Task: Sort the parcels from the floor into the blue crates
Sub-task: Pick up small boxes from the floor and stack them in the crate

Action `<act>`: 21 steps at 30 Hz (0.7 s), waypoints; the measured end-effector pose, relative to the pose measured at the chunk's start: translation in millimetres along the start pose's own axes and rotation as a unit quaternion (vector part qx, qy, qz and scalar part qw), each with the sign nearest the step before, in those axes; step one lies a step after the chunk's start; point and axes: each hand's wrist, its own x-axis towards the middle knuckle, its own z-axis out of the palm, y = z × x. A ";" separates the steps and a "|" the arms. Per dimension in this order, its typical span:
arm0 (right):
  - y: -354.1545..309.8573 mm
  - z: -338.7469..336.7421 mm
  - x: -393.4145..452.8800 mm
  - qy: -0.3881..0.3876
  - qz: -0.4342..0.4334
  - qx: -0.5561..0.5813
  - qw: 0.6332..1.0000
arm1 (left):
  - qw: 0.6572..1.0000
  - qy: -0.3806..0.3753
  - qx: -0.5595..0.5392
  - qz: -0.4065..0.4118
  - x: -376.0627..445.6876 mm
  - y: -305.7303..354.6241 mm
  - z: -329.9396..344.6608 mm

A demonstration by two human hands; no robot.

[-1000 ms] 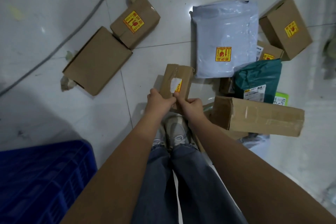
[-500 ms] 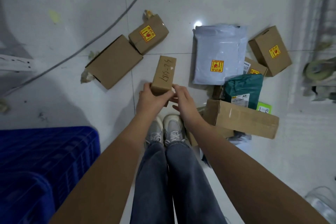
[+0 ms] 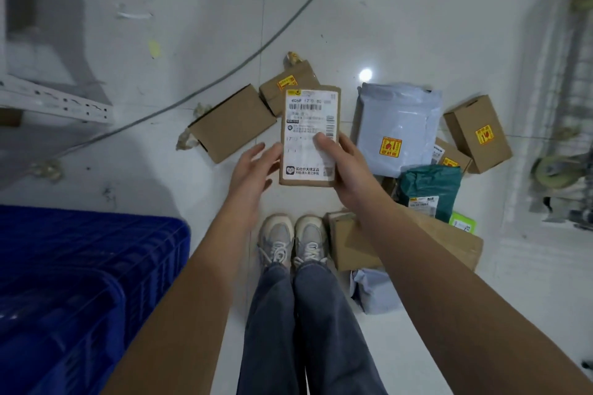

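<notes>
My right hand [image 3: 345,167] grips a small brown cardboard box [image 3: 308,112] with a white shipping label facing me, thumb across the label. My left hand [image 3: 253,167] is beside the box's left edge, fingers straight; whether it touches the box is unclear. Blue crates [image 3: 90,292] stand at the lower left. On the floor lie more parcels: two brown boxes [image 3: 231,125] behind the held one, a grey mailer bag [image 3: 398,125], a brown box with a yellow sticker [image 3: 478,135], a green bag [image 3: 430,189] and a long brown box [image 3: 349,244] under my right arm.
A grey cable [image 3: 224,74] runs diagonally across the white tiled floor. A white metal shelf rail [image 3: 54,99] is at the left, wire racking [image 3: 571,106] at the right. My shoes [image 3: 292,237] stand between crates and parcels.
The box has been turned so its white label faces me and lifted higher. My left hand has let go and opened beside it; my right hand now holds it alone.
</notes>
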 end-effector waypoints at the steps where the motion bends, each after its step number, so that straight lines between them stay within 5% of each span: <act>1: -4.5 5.7 -1.2 -0.017 -0.006 -0.024 1.000 | 1.000 0.001 0.013 0.015 -0.1 7.6 -5.1; 4: -10.9 24.8 -7.9 -0.048 -0.016 -0.069 0.996 | 0.997 -0.004 0.046 0.060 -5.9 29.6 -16.5; 21: -41.6 131.9 -121.8 -0.106 -0.140 -0.235 0.956 | 0.974 0.108 -0.136 0.149 -162.7 87.1 -69.1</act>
